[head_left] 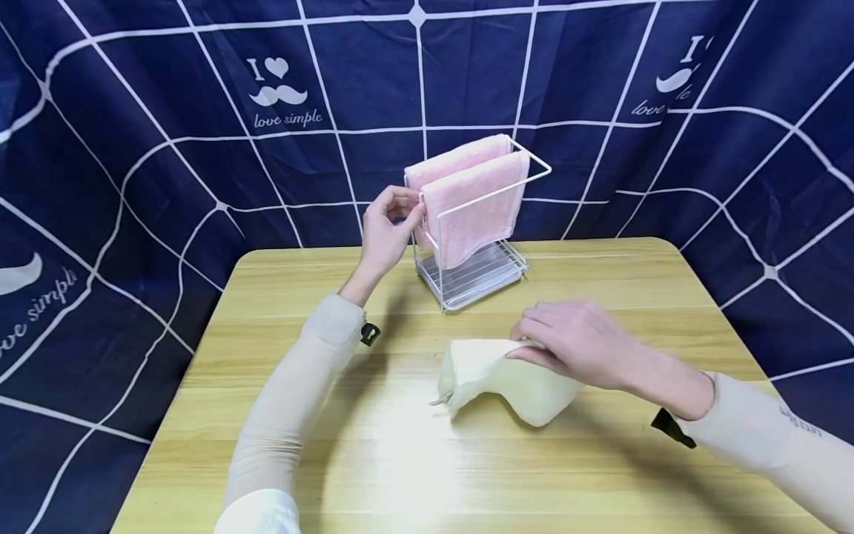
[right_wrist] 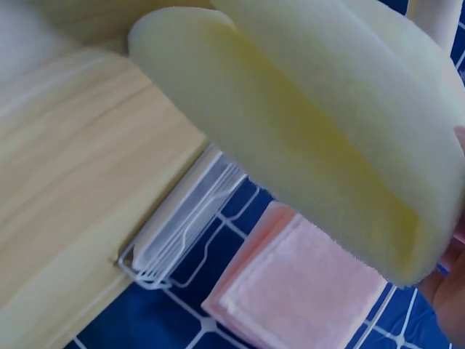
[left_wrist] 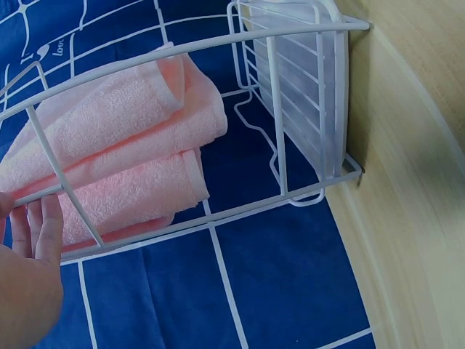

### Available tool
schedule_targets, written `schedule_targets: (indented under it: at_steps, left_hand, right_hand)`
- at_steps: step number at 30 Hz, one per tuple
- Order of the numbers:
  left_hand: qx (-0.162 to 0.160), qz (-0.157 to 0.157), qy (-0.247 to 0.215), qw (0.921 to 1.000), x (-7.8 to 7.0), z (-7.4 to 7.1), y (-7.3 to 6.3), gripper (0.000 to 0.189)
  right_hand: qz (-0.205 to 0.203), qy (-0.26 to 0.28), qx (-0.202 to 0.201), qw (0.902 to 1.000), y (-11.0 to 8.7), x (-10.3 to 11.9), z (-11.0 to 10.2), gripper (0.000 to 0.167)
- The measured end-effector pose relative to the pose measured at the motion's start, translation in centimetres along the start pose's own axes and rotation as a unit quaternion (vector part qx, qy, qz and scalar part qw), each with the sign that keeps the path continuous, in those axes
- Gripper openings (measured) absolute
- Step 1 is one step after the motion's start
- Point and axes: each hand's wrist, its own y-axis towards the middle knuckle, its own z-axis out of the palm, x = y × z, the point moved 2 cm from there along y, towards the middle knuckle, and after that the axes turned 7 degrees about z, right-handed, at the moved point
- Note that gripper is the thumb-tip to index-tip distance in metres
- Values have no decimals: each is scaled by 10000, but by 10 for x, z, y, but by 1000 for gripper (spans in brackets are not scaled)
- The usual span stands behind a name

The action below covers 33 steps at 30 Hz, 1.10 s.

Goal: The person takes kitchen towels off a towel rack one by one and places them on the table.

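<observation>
A white wire towel rack [head_left: 440, 256] stands at the back of the table, with two pink towels [head_left: 477, 200] draped over its bars. My left hand [head_left: 390, 230] is at the rack's left side, and its thumb and fingers pinch the upper wire by the front towel's edge. In the left wrist view, the fingers [left_wrist: 45, 225] curl round a short white bar. With my right hand [head_left: 577, 343] I grip a pale yellow towel [head_left: 494, 367] by its top edge, low over the table. The towel hangs folded, a small loop at its left corner. Its fold fills much of the right wrist view.
The wooden table [head_left: 267, 445] has rounded back corners. A shallow drip tray [head_left: 483, 274] forms the rack's base. Dark blue cloth [head_left: 360, 74] with white grid lines hangs close behind the rack and along both sides.
</observation>
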Motion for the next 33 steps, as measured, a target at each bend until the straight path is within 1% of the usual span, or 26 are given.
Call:
schedule_targets:
  at_steps: [5, 11, 20, 25, 29, 33]
  left_hand:
    - [-9, -19, -24, 10000, 0, 2, -1, 16]
    - [18, -20, -5, 10000, -2, 2, -1, 16]
    - [-31, -47, -27, 10000, 0, 1, -1, 16]
    - [-27, -60, -54, 10000, 0, 1, 0, 16]
    - [-47, -56, -49, 10000, 0, 1, 0, 16]
    - [-34, -64, -63, 10000, 0, 1, 0, 16]
  right_hand:
    - [126, 98, 226, 9996, -3, 10, 4, 40]
    - [163, 234, 358, 9990, -4, 15, 8, 37]
    - [189, 420, 425, 9980, 0, 23, 2, 35]
    - [268, 672, 506, 9961, 1, 26, -1, 29]
    - [281, 770, 619, 9947, 1, 25, 4, 24]
    - [323, 683, 718, 9946, 2, 21, 15, 25]
